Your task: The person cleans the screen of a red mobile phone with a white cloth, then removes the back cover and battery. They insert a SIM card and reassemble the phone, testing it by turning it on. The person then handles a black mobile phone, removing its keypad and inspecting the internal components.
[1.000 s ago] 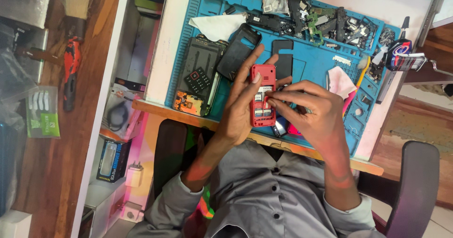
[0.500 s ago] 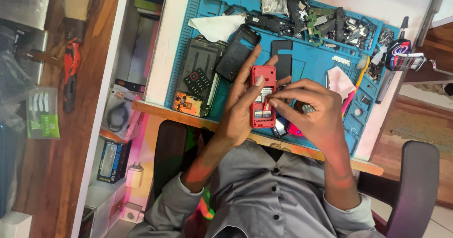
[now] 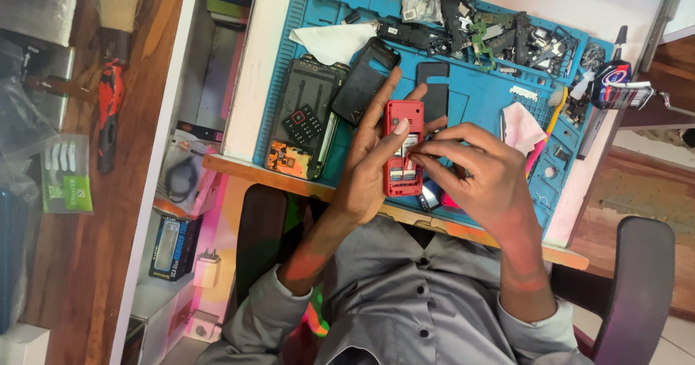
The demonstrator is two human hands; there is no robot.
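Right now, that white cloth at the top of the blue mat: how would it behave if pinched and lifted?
The white cloth lies creased and folded, so probably floppy, draping when lifted. It looks thin, likely very light. On the blue mat it would probably bunch up rather than slide cleanly if pushed.

Left hand (image 3: 369, 166) cupped with fingers extended, right hand (image 3: 481, 180) beside it, fingertips pinched.

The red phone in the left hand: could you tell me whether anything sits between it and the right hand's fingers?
Nothing visible does. The left hand holds the red phone with its back open, and the right hand's fingers already rest directly on the open compartment.
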